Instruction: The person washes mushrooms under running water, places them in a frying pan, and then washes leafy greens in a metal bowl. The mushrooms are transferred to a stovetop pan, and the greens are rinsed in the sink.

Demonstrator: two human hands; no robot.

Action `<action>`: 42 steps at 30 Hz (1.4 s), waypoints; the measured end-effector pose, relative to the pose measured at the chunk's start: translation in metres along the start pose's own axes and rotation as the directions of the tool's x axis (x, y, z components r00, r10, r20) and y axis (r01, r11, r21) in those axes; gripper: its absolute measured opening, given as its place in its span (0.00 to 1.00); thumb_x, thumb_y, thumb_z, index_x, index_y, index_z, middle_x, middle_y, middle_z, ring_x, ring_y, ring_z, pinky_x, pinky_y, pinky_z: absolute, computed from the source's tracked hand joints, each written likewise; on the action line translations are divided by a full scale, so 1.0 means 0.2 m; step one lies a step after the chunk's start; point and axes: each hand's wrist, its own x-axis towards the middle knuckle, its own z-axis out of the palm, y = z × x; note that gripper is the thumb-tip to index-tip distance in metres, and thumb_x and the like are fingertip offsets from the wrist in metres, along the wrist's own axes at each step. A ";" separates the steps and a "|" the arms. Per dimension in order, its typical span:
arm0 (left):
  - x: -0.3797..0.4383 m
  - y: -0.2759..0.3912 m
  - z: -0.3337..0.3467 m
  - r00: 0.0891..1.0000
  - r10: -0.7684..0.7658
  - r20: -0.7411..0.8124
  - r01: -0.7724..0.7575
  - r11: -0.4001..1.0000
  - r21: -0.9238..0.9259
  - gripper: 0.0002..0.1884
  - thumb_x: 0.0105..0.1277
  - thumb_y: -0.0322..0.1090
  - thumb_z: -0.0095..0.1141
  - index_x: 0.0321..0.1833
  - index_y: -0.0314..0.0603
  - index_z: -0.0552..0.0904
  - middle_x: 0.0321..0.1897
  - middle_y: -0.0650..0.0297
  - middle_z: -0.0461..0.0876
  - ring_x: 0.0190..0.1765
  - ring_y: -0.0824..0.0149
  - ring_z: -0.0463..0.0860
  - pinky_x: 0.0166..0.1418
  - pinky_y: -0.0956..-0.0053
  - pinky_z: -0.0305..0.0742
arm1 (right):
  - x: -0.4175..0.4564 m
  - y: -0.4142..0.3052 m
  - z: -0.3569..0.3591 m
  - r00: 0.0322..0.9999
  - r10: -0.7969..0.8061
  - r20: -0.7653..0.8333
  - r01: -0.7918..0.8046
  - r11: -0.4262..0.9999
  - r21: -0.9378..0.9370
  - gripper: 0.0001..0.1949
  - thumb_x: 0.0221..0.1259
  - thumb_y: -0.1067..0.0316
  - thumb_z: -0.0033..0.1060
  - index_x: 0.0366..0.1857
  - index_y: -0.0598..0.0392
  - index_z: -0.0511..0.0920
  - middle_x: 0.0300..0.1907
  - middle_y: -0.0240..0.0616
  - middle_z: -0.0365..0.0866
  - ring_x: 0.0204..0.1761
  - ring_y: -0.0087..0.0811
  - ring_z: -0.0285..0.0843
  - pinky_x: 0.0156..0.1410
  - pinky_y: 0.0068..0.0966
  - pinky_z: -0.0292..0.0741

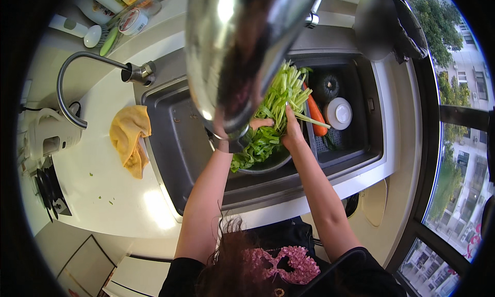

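Observation:
A thick bunch of leafy green vegetables (pixel 286 90) lies between my two hands, pale stems pointing away and leaves towards me. My right hand (pixel 293 128) grips the stems from the right side. On the left, the fingers of my left hand (pixel 262 123) close over the bunch; the rest of that hand hides behind a large, blurred, shiny metal fixture (pixel 236 57) close to the camera. Beneath the leaves is a dark round basin (pixel 267 168), mostly covered, inside the dark sink (pixel 174 142). One loose stem sticks out rightward over the sink divider.
The right compartment holds a carrot (pixel 316 117), a dark green squash (pixel 326 85) and a white round dish (pixel 339 113). Left of the sink are a curved faucet (pixel 96 57), a yellow cloth (pixel 129 132) and a white appliance (pixel 50 134). A window (pixel 452 150) is at right.

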 end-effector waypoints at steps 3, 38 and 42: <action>-0.12 0.14 -0.03 0.994 0.107 0.026 -0.102 0.985 -0.142 0.39 0.49 0.45 0.70 0.65 0.36 0.73 0.59 0.53 0.78 0.62 0.59 0.75 0.67 0.68 0.67 | -0.19 -0.06 0.06 0.991 -0.129 0.035 0.131 0.991 -0.042 0.25 0.73 0.50 0.46 0.66 0.54 0.66 0.61 0.39 0.74 0.60 0.37 0.74 0.65 0.36 0.71; -0.33 0.07 0.11 0.942 -0.329 -0.069 0.223 0.460 0.860 0.62 0.46 0.64 0.68 0.73 0.25 0.50 0.62 0.38 0.69 0.62 0.46 0.74 0.62 0.55 0.73 | 0.02 0.26 -0.06 0.899 -0.307 0.312 0.224 -0.290 -0.930 0.24 0.54 0.53 0.58 0.43 0.69 0.73 0.46 0.59 0.77 0.52 0.55 0.74 0.55 0.44 0.75; -0.34 0.08 0.06 0.945 -0.315 -0.084 0.263 0.584 0.768 0.56 0.50 0.62 0.66 0.70 0.23 0.54 0.62 0.38 0.69 0.62 0.46 0.75 0.63 0.59 0.72 | -0.01 0.15 -0.05 0.895 -0.246 0.371 0.327 -0.204 -0.923 0.19 0.54 0.58 0.60 0.39 0.67 0.77 0.44 0.59 0.78 0.50 0.55 0.76 0.58 0.42 0.74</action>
